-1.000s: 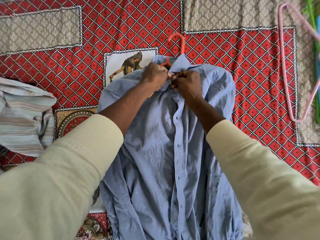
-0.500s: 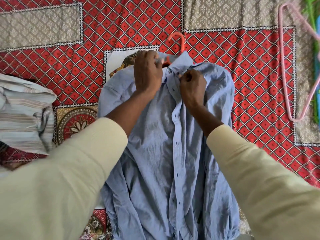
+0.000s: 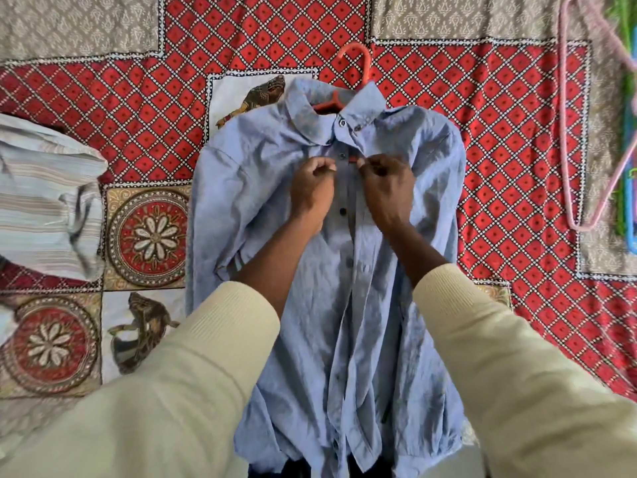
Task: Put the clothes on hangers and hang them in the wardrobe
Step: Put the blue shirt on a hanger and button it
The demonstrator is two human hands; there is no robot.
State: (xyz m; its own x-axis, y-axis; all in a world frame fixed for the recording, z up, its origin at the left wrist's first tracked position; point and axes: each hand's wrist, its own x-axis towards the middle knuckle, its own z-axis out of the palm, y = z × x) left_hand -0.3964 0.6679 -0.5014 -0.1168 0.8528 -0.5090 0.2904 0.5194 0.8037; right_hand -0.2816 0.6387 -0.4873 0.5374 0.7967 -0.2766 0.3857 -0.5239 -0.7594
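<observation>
A light blue button-up shirt lies flat, front up, on the patterned bedspread. A red-orange hanger is inside it, with its hook sticking out above the collar. The collar button looks fastened. My left hand pinches the left edge of the button placket a little below the collar. My right hand pinches the right edge at the same height, and a sliver of the hanger shows between them. Both forearms in cream sleeves cover the shirt's lower sides.
A striped shirt lies crumpled at the left edge of the bedspread. At the far right lie a pink hanger, a green hanger and a blue hanger, partly cut off by the frame.
Both hands have come down from the collar to the placket just below it. The collar now lies flat and closed.
</observation>
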